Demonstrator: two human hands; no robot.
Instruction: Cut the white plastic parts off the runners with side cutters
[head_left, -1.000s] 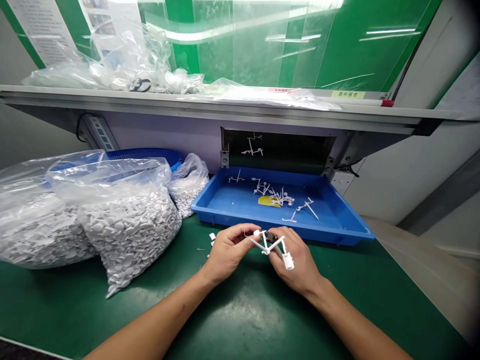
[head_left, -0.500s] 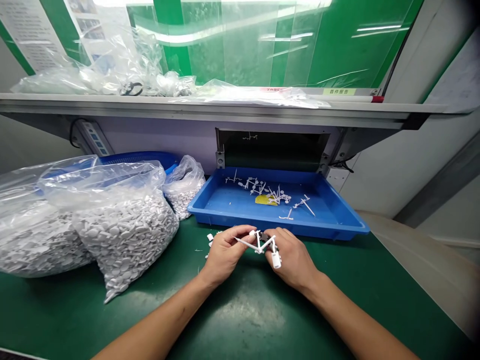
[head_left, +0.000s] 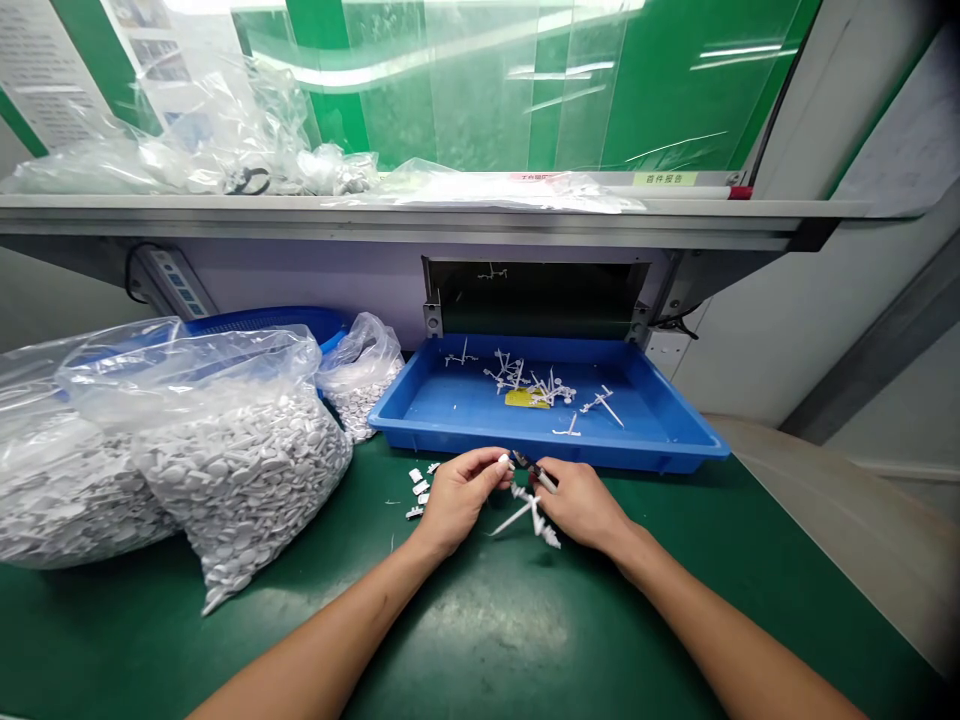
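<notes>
My left hand (head_left: 457, 500) is closed, with a small white plastic piece (head_left: 503, 459) pinched between thumb and fingertips. Facing it, my right hand (head_left: 583, 502) is wrapped round nippers (head_left: 544, 480), whose dark tip points toward the left fingertips. Just below and between the hands is a branched white plastic sprue (head_left: 531, 508), smeared by motion; it looks free of the left fingers, and I cannot tell whether it touches the right hand. Beside my left hand, several small white plastic pieces (head_left: 420, 488) lie on the green table (head_left: 480, 640).
Beyond my hands stands a blue tray (head_left: 450, 437) holding several white sprues (head_left: 551, 388) and a yellow patch (head_left: 525, 398). Large clear bags of white pieces (head_left: 247, 470) fill the left side, with a smaller bag (head_left: 364, 385) behind. A shelf (head_left: 405, 222) overhangs the back.
The sprue that was between both hands has come away from the left fingers and dropped lower, its branches swinging down. The small white piece stays in my left hand. The view has shifted slightly.
</notes>
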